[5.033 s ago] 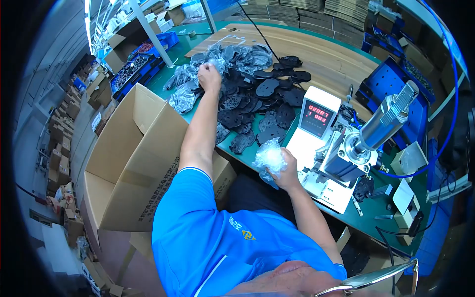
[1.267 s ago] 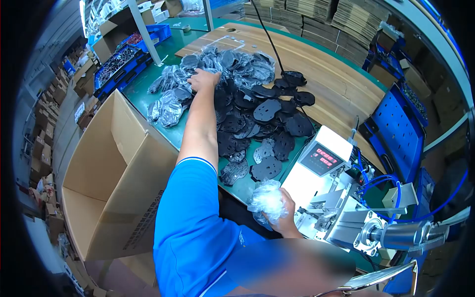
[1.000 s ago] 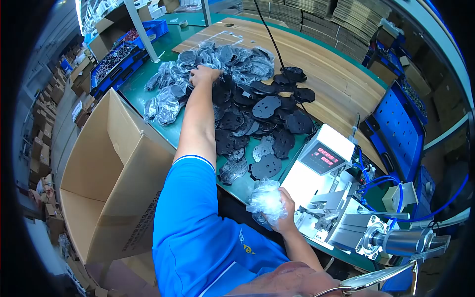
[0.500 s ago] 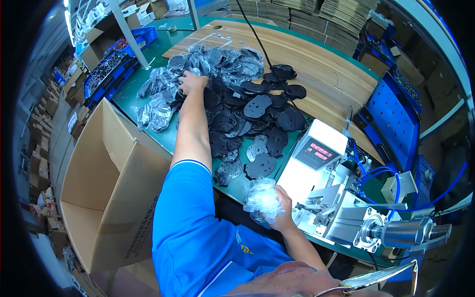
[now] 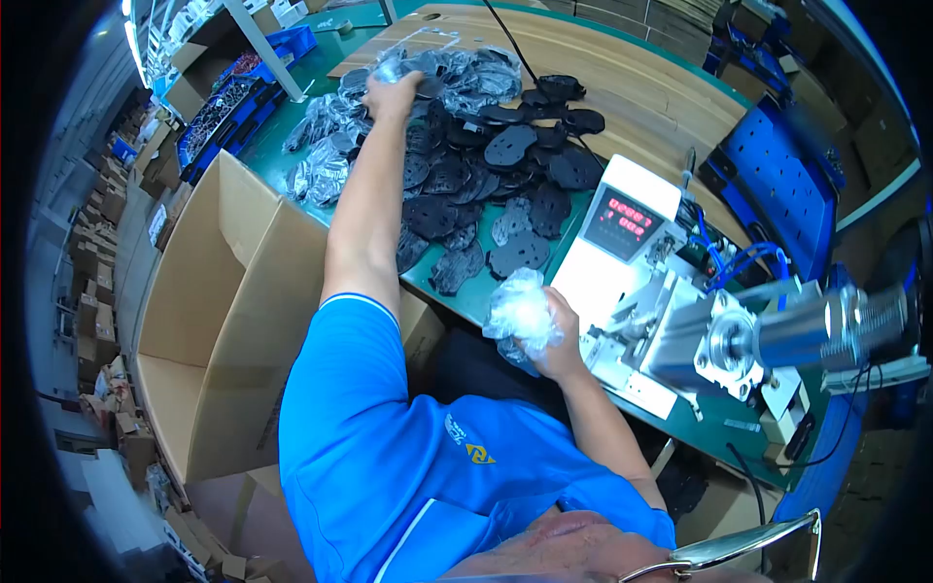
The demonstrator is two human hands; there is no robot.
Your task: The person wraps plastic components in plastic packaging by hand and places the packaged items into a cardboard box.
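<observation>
My left hand (image 5: 393,95) reaches to the far side of a heap, its fingers curled on a piece in shiny clear wrapping. Around it lie plastic-wrapped pieces (image 5: 326,171), several of them bunched together. Just nearer and to the right spreads a pile of flat black oval pads with holes (image 5: 510,146), unwrapped and overlapping. Close to my body, at the table's front edge, my right hand (image 5: 556,338) grips a crumpled bunch of clear plastic bags (image 5: 521,309). Its fingertips are mostly hidden behind the plastic.
To the right stands a white machine with a red digital display (image 5: 627,219) and a metal cylinder (image 5: 787,335). An open cardboard box (image 5: 219,321) sits at left. Blue bins (image 5: 219,121) of small parts are at upper left; a blue perforated tray (image 5: 777,185) leans at right.
My left hand has moved farther away over the wrapped pieces. My right hand keeps hold of the plastic bags. The whole view has shifted with my head.
</observation>
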